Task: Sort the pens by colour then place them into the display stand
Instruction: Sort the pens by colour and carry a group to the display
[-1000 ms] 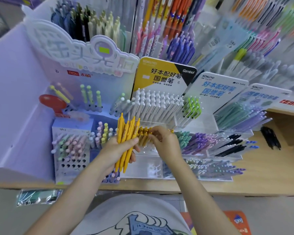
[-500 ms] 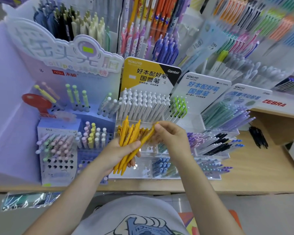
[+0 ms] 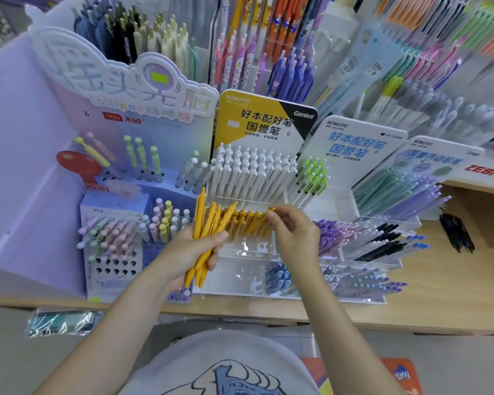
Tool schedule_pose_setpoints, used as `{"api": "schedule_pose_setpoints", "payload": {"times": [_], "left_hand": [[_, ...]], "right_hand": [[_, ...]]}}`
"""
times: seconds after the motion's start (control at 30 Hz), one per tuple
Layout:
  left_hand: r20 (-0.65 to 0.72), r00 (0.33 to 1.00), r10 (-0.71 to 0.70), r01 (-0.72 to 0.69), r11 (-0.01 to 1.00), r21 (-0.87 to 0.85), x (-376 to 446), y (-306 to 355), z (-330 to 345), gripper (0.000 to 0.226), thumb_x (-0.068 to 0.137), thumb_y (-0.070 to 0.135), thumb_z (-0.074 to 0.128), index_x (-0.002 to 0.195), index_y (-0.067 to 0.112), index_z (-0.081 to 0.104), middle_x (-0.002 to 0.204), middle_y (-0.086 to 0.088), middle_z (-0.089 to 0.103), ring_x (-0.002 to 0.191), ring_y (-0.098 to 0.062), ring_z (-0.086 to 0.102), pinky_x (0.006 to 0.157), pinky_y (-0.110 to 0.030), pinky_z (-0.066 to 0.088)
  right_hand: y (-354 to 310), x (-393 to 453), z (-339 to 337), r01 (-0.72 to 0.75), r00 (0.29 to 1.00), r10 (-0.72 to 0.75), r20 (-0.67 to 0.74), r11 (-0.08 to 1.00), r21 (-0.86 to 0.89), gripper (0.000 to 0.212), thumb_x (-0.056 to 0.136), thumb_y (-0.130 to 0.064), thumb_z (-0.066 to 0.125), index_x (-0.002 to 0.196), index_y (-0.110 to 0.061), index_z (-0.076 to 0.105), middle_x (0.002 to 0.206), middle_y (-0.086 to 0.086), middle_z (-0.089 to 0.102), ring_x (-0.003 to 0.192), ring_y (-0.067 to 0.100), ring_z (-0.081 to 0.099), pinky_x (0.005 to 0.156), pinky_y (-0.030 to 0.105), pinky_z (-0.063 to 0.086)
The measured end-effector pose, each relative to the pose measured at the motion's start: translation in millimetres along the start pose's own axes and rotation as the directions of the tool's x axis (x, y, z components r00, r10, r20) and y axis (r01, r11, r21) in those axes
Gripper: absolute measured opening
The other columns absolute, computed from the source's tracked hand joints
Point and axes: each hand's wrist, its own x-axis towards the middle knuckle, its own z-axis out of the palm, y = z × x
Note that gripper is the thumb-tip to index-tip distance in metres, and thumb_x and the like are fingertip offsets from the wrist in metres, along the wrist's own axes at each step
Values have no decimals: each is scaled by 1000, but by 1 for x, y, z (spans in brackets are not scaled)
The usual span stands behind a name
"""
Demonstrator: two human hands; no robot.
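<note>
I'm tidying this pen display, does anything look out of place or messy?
Yes: a few black pens lie loose on the wooden counter right of the clear display stand, outside any compartment. One compartment, behind the purple pens, looks empty.

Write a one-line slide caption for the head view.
Left hand grips a bundle of yellow pens while the right hand pinches one yellow pen at the clear display stand.
</note>
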Motion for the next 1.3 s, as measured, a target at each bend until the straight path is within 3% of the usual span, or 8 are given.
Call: {"api": "schedule_pose_setpoints", "payload": {"times": [0.17,0.4,0.57,0.67,0.8,1.03,1.17,1.3], "left_hand": [[10,1000,-14,15,997,-74,0,0,1,23,80,21,69,97,6,62,72,-8,59,52,-17,53,47,-26,45],[-57,998,25,-28,999,-46,-2,-1,-1,42,79,26,69,112,-1,64,73,-7,63,45,-14,50,41,-23,39],[-22,999,32,-33,999,-38,-3,-1,-4,26,80,26,71,102,12,70,75,-9,64,45,-15,47,41,-24,37],[55,998,44,-42,998,-40,-3,-2,-5,26,86,25,73,109,12,70,77,-11,65,46,-15,47,42,-24,37],[155,988,14,-11,1000,-20,-2,0,3,36,86,30,63,113,6,67,75,-10,66,44,-14,47,42,-23,38],[169,985,-25,26,1000,-4,2,0,15,27,86,34,68,94,8,64,75,-13,66,44,-15,49,42,-24,39],[63,997,-38,33,996,78,5,-4,20,33,85,37,66,102,8,65,80,-11,69,48,-15,53,44,-25,41],[-45,998,-35,37,999,40,7,-10,19,30,95,30,62,117,9,66,76,-8,65,48,-16,52,45,-26,40]], "right_hand": [[8,4,12,77,996,-69,61,985,-152,8,88,-12,72,96,-15,74,85,-4,70,80,11,67,78,37,57],[17,7,28,146,982,-101,162,944,-295,13,86,-12,75,96,-5,75,85,7,71,78,21,65,75,37,54],[11,6,23,134,982,-78,175,931,-340,16,87,-17,73,101,-9,74,84,2,70,75,17,64,73,35,54],[-13,2,10,-13,993,20,115,998,-65,9,93,-14,66,98,-18,72,79,2,71,68,18,65,65,35,55],[-38,0,-3,-299,917,167,363,889,347,21,97,-8,56,114,-2,68,89,15,71,77,24,67,66,30,55],[-36,-2,-17,-391,888,179,424,780,489,23,87,-15,64,101,3,60,97,17,72,79,26,68,70,32,55],[-33,-1,-28,-334,937,233,258,812,479,11,87,-8,68,95,-4,61,80,16,72,68,26,69,64,32,56],[-31,2,-42,-211,977,206,56,897,389,17,91,-4,67,108,-3,67,84,16,73,72,25,69,68,30,59]]}}
